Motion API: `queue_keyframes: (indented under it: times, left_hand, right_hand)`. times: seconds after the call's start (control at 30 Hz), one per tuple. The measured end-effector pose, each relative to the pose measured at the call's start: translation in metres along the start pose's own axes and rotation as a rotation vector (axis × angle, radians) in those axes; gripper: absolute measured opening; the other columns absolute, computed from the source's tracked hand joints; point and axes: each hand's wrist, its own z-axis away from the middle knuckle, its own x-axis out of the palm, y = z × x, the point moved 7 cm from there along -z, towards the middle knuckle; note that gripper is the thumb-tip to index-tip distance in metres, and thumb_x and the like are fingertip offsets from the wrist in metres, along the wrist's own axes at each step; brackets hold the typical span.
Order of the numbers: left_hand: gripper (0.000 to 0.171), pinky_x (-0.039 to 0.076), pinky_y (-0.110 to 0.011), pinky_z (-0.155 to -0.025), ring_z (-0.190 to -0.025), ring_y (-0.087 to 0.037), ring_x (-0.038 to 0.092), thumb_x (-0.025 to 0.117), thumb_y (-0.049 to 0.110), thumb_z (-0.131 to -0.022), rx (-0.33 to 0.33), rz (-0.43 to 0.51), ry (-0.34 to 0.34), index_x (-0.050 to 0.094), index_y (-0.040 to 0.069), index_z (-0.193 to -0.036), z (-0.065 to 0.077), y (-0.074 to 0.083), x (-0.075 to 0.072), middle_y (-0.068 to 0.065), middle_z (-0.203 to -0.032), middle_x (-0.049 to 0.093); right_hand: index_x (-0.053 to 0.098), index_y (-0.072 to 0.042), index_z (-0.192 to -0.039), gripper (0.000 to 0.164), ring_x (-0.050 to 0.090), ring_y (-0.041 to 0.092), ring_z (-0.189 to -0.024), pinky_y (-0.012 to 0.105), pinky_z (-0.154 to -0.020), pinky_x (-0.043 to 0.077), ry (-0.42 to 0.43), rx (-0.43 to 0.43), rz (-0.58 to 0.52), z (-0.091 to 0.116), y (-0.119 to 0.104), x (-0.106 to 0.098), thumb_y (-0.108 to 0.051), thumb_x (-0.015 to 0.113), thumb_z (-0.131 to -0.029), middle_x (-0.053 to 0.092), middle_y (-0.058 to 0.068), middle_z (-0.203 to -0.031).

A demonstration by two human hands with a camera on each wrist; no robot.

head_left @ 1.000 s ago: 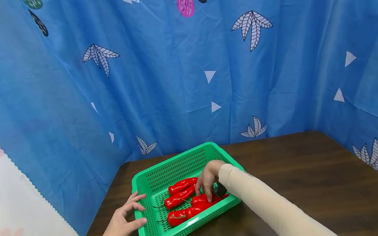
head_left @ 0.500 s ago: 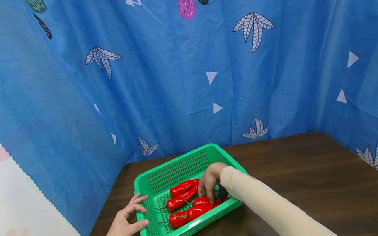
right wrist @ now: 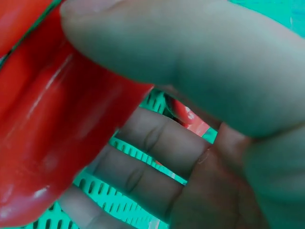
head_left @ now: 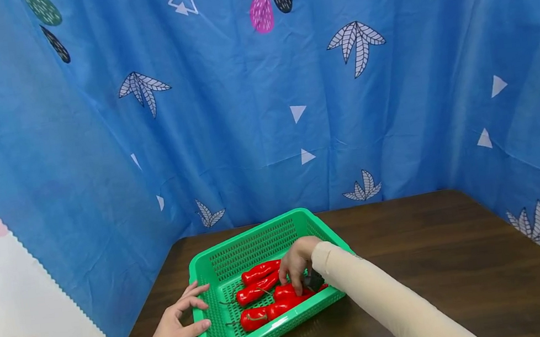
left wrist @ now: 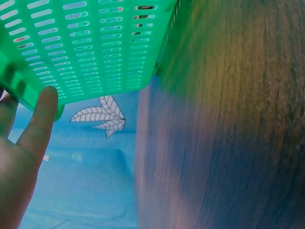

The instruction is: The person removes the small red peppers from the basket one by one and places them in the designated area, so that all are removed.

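A green plastic basket [head_left: 254, 253] with slotted walls holds several glossy red peppers [head_left: 259, 290] with thin stems. My left hand [head_left: 172, 321] is at the basket's left side, fingers spread and fingertips at the rim. In the left wrist view, one finger [left wrist: 43, 119] reaches up against the slotted wall. Inside the basket, toward the right, my right hand [head_left: 298, 265] holds a red pepper [right wrist: 57, 133] between thumb and fingers. The thumb [right wrist: 157, 43] lies across it in the right wrist view, with the other fingers curled below. Part of that pepper is hidden behind the thumb.
The basket stands on a dark brown wooden table [head_left: 408, 241], toward its left side. A blue patterned curtain [head_left: 243, 110] hangs behind and at both sides. A white flowered cloth [head_left: 11, 309] shows at the left edge.
The head view has shifted slightly. Both hands stay where they were, the left at the basket rim and the right on the pepper.
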Motion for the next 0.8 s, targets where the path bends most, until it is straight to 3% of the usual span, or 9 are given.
queue_keyframes:
  times: [0.2,0.37,0.57,0.8]
  left_hand:
    - [0.018,0.016,-0.081,-0.099,-0.134,0.024,0.024,0.073,0.0,-0.086,-0.014,-0.009,-0.004,0.064,0.008,-0.099,0.0,-0.002,-0.001,-0.005,-0.142,0.059]
    - [0.017,0.016,-0.082,-0.1,-0.134,0.025,0.023,0.073,0.003,-0.087,-0.033,-0.016,-0.008,0.063,0.009,-0.099,0.0,-0.003,0.0,-0.014,-0.144,0.056]
    - [0.017,0.016,-0.083,-0.1,-0.134,0.025,0.023,0.074,0.003,-0.086,-0.026,-0.02,-0.003,0.064,0.008,-0.099,-0.001,-0.001,0.0,-0.019,-0.144,0.055]
    - [0.019,0.015,-0.084,-0.098,-0.135,0.023,0.025,0.074,0.002,-0.086,0.005,-0.02,-0.006,0.065,0.007,-0.102,-0.001,0.001,-0.001,-0.014,-0.142,0.058]
  right_hand:
    - [0.066,-0.026,-0.115,0.035,0.059,0.009,-0.096,0.028,-0.086,0.055,0.012,-0.022,0.003,0.0,-0.001,-0.003,-0.018,0.079,-0.084,0.061,-0.008,-0.11]
    - [0.066,-0.025,-0.114,0.035,0.058,0.009,-0.094,0.028,-0.082,0.057,0.036,-0.062,-0.052,0.0,-0.001,-0.006,-0.015,0.079,-0.083,0.064,-0.004,-0.105]
    - [0.067,-0.021,-0.115,0.032,0.057,0.012,-0.096,0.032,-0.075,0.058,0.091,-0.18,-0.149,0.006,-0.002,-0.015,-0.014,0.078,-0.085,0.066,-0.002,-0.106]
    - [0.067,-0.019,-0.113,0.033,0.063,0.017,-0.096,0.041,-0.081,0.061,0.187,-0.274,-0.261,0.016,-0.005,-0.029,-0.009,0.078,-0.084,0.07,0.0,-0.106]
